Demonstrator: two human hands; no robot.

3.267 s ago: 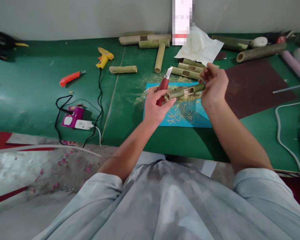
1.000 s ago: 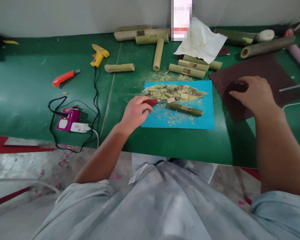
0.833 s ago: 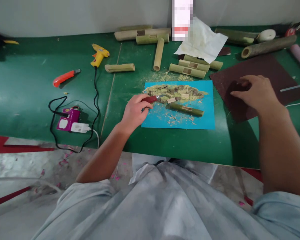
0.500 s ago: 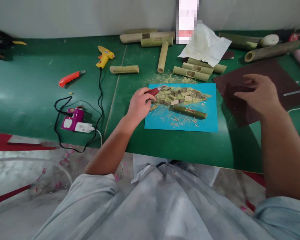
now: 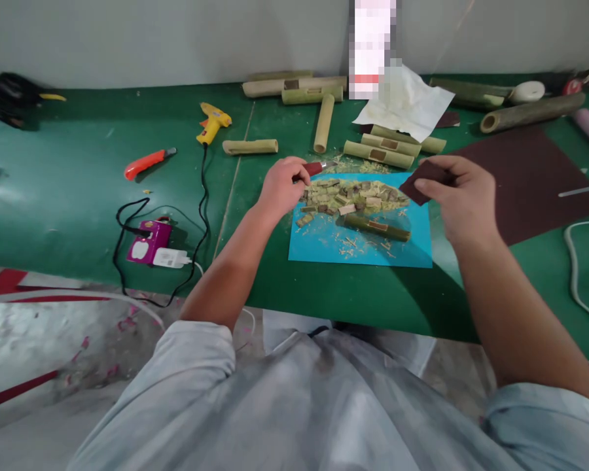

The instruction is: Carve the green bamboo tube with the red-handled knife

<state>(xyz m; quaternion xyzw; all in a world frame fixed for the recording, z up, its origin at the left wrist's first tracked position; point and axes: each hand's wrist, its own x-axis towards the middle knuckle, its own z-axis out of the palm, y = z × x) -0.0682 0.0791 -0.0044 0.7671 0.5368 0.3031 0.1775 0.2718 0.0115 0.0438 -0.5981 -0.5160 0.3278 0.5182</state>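
Note:
My left hand [image 5: 281, 186] grips a red-handled carving knife [image 5: 315, 169] at the far left corner of the blue cutting mat [image 5: 324, 245]. My right hand [image 5: 464, 196] holds a small dark brown piece of sandpaper [image 5: 425, 180] above the mat's right far corner. A dark green bamboo piece [image 5: 377, 227] with a cut slot lies on the mat. Behind it sits a heap of bamboo chips and shavings [image 5: 353, 194].
Several bamboo tubes [image 5: 383, 149] lie beyond the mat, with white paper [image 5: 405, 101] behind. A large brown sandpaper sheet [image 5: 530, 176] lies to the right. A yellow glue gun [image 5: 212, 122], an orange cutter [image 5: 147, 161] and a purple plug block [image 5: 150, 241] are at left.
The bamboo piece was put down on the mat. My left hand moved the knife to the mat's far edge. My right hand lifted a small sandpaper piece off the sheet and brought it left.

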